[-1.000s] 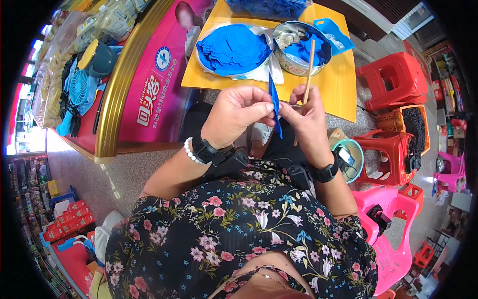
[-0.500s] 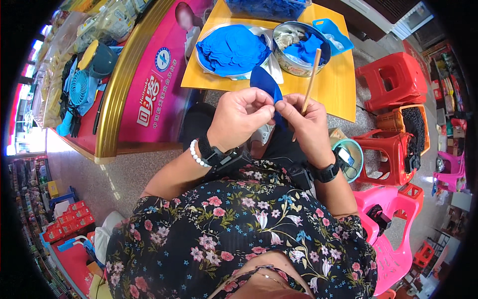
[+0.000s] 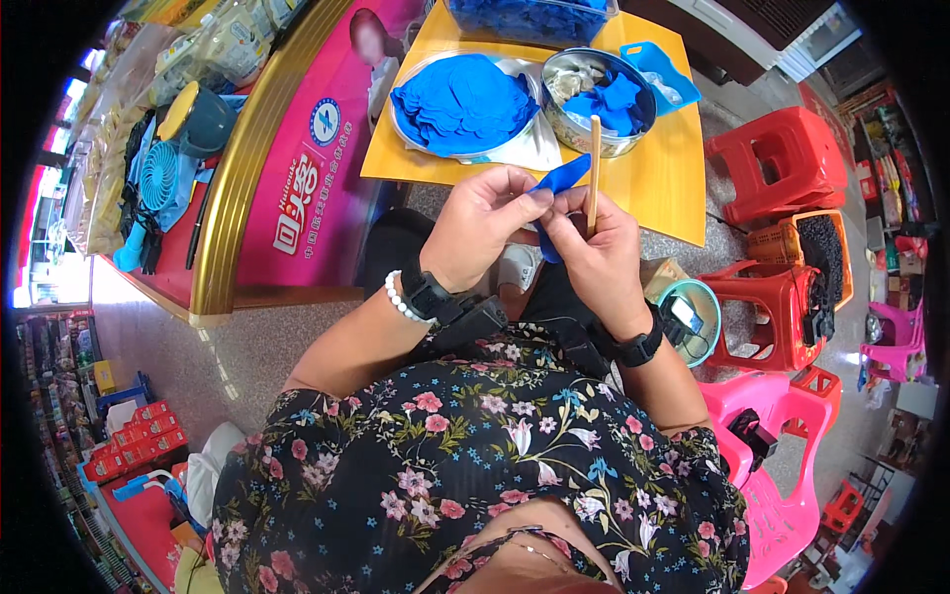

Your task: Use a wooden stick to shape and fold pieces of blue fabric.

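Note:
Between my two hands is a thin blue petal-shaped piece, partly folded; its material is hard to tell. My left hand pinches it between thumb and fingers. My right hand has its fingertips on the same piece and also holds a thin wooden stick, which stands nearly upright between its fingers. Just beyond the hands, a stack of similar blue pieces lies on a white plate. A round tin beside it contains blue pieces and crumpled pale material.
A yellow table carries these things, along with a clear box of blue pieces and a small blue basket. A pink-fronted counter stands left. Red stools, a light-green bin and a pink chair are right.
The blue piece has turned from pointing up and left to pointing up and right. My right hand has come slightly lower and left, and the stick is now more upright.

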### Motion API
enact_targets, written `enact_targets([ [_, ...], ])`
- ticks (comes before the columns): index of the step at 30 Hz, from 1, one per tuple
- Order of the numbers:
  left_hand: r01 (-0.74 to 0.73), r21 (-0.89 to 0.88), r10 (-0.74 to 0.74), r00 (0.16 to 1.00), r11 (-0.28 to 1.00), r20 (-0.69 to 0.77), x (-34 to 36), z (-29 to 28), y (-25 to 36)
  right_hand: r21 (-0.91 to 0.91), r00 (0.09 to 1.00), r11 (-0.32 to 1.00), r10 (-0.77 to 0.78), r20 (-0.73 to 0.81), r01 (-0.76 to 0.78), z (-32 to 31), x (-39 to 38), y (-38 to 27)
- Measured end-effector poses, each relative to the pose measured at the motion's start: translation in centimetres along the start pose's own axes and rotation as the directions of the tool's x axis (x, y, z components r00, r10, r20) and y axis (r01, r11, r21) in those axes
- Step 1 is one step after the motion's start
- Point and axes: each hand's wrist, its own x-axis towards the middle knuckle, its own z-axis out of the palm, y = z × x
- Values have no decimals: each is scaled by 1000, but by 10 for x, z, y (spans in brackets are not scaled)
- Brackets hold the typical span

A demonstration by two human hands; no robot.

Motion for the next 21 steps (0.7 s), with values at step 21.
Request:
enact_targets([
  [21,-116,-169,109,993,979,-54,7,2,0,198,990,980,-3,-141,31,-9,10,-12],
])
